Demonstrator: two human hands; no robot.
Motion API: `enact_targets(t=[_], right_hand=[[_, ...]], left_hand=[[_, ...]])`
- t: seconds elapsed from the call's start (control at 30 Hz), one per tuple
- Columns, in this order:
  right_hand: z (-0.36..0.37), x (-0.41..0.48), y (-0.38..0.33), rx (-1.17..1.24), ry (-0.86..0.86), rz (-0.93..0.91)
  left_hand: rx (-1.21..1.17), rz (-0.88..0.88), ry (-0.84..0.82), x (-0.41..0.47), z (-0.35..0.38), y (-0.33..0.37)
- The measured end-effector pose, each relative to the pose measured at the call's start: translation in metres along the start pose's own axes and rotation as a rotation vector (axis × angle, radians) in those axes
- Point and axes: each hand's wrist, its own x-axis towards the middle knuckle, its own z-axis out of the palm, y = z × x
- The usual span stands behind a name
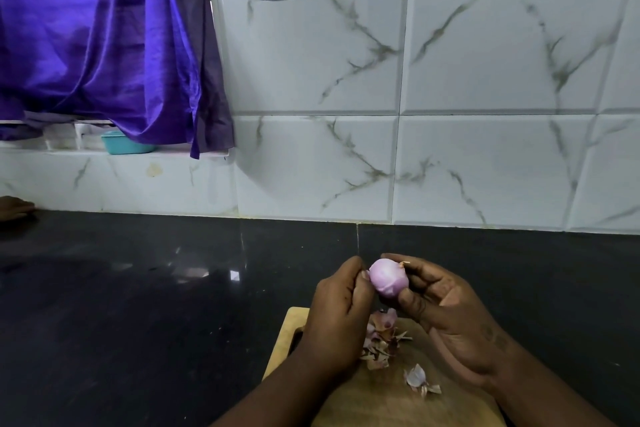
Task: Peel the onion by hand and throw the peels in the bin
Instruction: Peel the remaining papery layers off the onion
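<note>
Both hands are up over the board now, with the small, round, pale pink-purple onion (388,279) held in the air between them, just above the light wooden chopping board (294,324). The right hand (446,308) cradles it, fingers curled round the far side and thumb tucked underneath. A bit of dry tip sticks out at the top. The left hand (337,308) is bunched up, its thumb and curled fingers nipping at the onion's left end; whether there's a scrap of skin between them, I can't make out. Below, a heap of papery pink-and-tan peels (379,340) sits on the board, and one loose purple-white peel (417,380) lies apart from it, nearer the person. The board rests on a glossy black stone counter (138,288) against white marble-patterned wall tiles (485,80). Over to the left hangs a shiny purple cloth (104,28), with a teal plastic tub (124,144) on the ledge under it.
</note>
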Motion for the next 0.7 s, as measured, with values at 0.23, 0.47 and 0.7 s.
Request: enact_targets(t=[0.23,0.47,0.7], right_hand=[[-0.0030,0.0004,0.0000,0.045,-0.013,0.049],[-0.0047,-0.0003,0.0001,0.161,-0.059,0.091],[-0.0105,0.0013,0.0019,0.147,-0.043,0.094]], left_hand=[[-0.031,-0.078,0.021,0.0033,-0.0032,-0.0017],[0.179,-0.087,0.000,0.0001,-0.0076,-0.0001],[0.052,-0.010,0.037,0.0027,-0.0089,0.0005]])
